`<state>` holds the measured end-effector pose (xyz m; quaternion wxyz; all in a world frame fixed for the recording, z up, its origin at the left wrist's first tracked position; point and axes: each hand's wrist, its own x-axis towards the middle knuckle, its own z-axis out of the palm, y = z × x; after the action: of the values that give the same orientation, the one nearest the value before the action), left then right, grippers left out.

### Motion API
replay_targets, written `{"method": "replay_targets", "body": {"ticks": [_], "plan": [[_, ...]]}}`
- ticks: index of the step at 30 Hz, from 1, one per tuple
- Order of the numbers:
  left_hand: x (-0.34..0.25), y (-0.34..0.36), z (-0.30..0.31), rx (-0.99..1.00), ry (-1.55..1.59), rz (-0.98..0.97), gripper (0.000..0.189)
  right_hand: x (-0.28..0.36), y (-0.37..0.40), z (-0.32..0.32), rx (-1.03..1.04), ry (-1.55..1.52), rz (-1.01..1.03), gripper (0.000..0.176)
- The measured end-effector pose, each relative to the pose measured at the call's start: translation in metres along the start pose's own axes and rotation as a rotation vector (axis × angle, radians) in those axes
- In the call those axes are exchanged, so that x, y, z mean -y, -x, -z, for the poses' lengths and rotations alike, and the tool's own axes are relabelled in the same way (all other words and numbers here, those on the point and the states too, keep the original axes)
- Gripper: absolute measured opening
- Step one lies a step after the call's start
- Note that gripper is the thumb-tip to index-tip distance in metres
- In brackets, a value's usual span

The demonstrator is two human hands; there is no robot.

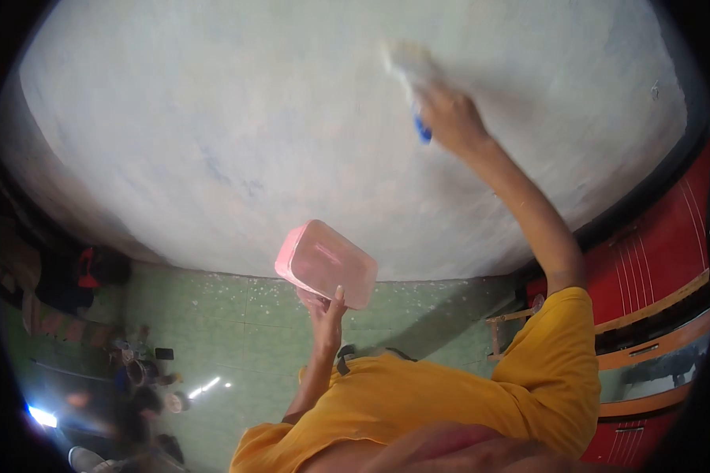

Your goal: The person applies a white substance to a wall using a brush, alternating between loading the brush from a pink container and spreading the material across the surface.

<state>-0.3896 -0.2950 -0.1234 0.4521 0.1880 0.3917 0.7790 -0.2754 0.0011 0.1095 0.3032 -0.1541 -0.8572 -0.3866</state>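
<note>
My left hand [322, 306] grips a pink plastic tub [333, 260] by its lower edge, thumb over the rim, in front of the wall's foot. The tub is tilted so its pale inside faces me. Higher up and to the right, my right hand [454, 118] is closed around a paintbrush [410, 67] with a blue handle end showing below the fist. Its pale head is smeared by motion and overlaps the wall [292, 118], which has patchy white and grey-blue areas.
White specks dot the green tiled floor [284, 331] along the wall. Red and wooden furniture [647, 268] stands at the right. Several small items, including a dark flat object [164, 354], lie on the floor at the left, near dark clutter [63, 276].
</note>
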Motion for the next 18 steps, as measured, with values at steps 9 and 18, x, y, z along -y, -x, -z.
{"method": "replay_targets", "body": {"ticks": [9, 18], "plan": [[0.003, 0.017, 0.005, -0.040, -0.011, -0.020, 0.087, -0.036, -0.036, 0.032, 0.002, -0.415, -0.181, 0.015], [0.010, 0.047, -0.010, -0.103, 0.011, -0.027, 0.089, -0.052, -0.082, 0.065, -0.042, 0.146, -0.128, 0.016]]}}
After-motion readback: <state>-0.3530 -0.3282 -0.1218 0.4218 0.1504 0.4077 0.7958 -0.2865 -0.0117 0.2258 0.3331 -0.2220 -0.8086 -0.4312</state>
